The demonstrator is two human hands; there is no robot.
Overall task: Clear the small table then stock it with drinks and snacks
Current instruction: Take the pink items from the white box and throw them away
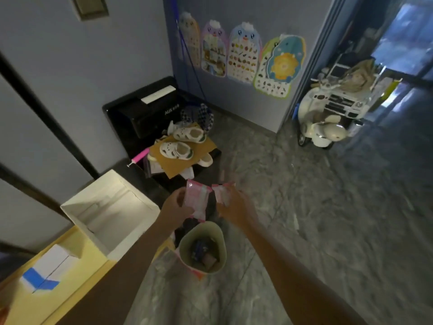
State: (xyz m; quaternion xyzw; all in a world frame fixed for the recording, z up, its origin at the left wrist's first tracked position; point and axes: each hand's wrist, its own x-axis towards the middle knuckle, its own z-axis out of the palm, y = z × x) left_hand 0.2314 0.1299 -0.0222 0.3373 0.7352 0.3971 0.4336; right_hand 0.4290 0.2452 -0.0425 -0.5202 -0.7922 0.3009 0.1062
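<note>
A pink and white plastic packet (199, 200) is stretched between both hands above the floor. My left hand (174, 207) grips its left part and my right hand (234, 207) grips its right part; the middle looks torn or pulled apart. Directly below stands a small pale green bin (220, 238) with dark wrappers and scraps inside. A low dark table (210, 170) beyond my hands carries brown cardboard (180, 160) and white children's sandals (175, 148).
An open white box (112, 207) and a yellow carton (77, 261) with a white and blue box stand at the left. A black appliance (145, 113) sits against the wall. A cream toy scooter (323, 127) and toy car are at the right doorway. Grey marble floor spreads right.
</note>
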